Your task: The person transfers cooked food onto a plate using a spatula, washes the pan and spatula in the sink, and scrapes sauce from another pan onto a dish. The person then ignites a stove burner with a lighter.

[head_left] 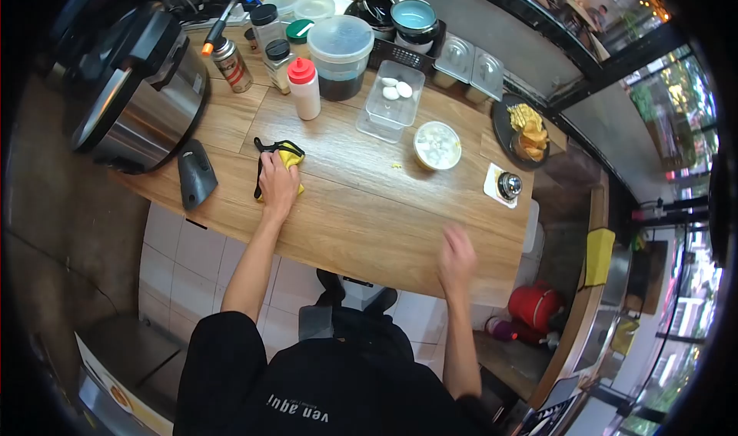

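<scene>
L fingers point(267, 168) gripping blk/yel cloth point(291, 158), R fingers point(460, 241) over tbl point(361, 224)

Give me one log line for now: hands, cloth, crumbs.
left hand: holding cloth on table | right hand: blurred, seemingly empty | yellow crumbs: beside bowl

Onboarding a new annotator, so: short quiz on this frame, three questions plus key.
1. Which of the person's hands is on the yellow-and-black cloth?
2. True or false: the red-capped bottle stands upright.
3. How many white egg-shaped items show in the clear container? a) one b) three c) six

Key:
1. The left hand.
2. True.
3. b) three.
</scene>
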`<state>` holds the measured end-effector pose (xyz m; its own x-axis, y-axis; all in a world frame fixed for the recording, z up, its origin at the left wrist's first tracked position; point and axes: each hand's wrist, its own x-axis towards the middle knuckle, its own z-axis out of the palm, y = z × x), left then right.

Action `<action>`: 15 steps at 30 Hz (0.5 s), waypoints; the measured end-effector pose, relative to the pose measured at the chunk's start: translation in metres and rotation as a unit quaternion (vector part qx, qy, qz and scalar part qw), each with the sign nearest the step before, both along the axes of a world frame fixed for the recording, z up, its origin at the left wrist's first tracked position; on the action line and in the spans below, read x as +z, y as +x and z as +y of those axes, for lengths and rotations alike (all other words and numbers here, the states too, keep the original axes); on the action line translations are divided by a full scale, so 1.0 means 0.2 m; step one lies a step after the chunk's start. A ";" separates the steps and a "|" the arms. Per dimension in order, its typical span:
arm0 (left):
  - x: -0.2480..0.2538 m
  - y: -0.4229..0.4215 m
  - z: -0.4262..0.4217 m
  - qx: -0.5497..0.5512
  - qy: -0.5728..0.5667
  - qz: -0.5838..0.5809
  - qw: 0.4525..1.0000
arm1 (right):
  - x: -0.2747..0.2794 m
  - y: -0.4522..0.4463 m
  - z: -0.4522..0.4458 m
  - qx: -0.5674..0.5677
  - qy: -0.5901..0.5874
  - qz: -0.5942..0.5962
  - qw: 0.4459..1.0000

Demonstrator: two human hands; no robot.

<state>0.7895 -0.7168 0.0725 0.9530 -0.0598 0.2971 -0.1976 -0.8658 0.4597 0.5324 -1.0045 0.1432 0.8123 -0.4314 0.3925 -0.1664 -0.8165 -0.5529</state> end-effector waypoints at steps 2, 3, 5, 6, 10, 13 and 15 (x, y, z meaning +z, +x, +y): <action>0.02 -0.02 0.00 -0.005 -0.008 0.006 1.000 | -0.04 0.46 0.08 0.126 -0.039 0.032 0.991; 0.03 -0.02 0.00 -0.002 -0.018 0.007 1.000 | -0.11 0.65 0.09 0.157 -0.116 0.059 0.979; 0.04 -0.02 0.00 -0.007 -0.015 -0.001 1.000 | -0.18 0.87 0.10 0.168 -0.219 0.117 0.954; 0.03 -0.02 0.01 -0.006 -0.013 -0.004 1.000 | -0.20 0.91 0.09 0.165 -0.217 0.120 0.955; 0.03 -0.02 0.02 -0.014 -0.060 0.003 0.998 | -0.23 0.78 0.06 0.200 -0.194 0.176 0.944; 0.03 -0.01 0.03 -0.020 -0.051 -0.005 0.998 | -0.26 0.65 0.06 0.198 -0.156 0.167 0.953; 0.02 -0.01 0.03 -0.029 -0.060 -0.024 0.997 | -0.26 0.64 0.18 0.111 -0.117 0.173 0.972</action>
<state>0.7877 -0.7104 0.0756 0.9333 -0.0761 0.3510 -0.2708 -0.7911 0.5485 0.6599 -0.9675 0.0912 0.9762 -0.1615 0.1448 -0.1142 -0.9502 -0.2898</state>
